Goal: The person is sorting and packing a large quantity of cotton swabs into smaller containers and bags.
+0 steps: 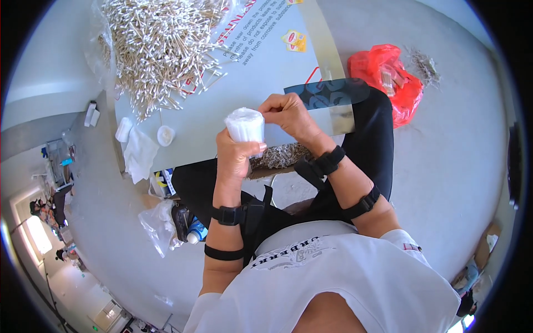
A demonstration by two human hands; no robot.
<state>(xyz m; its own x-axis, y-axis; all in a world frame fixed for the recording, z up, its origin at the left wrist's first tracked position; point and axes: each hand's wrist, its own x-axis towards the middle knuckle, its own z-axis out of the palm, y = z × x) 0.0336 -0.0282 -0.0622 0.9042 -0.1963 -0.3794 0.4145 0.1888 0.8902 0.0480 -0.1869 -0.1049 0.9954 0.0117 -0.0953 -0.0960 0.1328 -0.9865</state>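
The left hand (pixel 236 155) is closed around a round bundle of cotton swabs (pixel 245 125) wrapped in clear plastic, holding it upright just above the near edge of the table (pixel 261 83). The right hand (pixel 288 114) sits just beside the bundle, its fingers (pixel 270 108) curled and pinching at the plastic near the top.

The table is a pale metal sheet with printed film on it, and its near edge runs right under both hands, above the person's lap. Below that edge lies a small pile of loose swabs (pixel 283 155) on the knees. To the far left a big heap of swabs (pixel 161 44) covers much of the table and spills toward its left side, leaving a bare strip of table between the heap and the hands. Near the left edge sit a small white lid (pixel 165 135) and a crumpled white cloth (pixel 139 152).

The floor around is grey. A red plastic bag (pixel 388 77) lies on it to the right, well apart from the hands. A clear bag (pixel 158 225) and a bottle (pixel 195 233) rest on the floor by the left leg.
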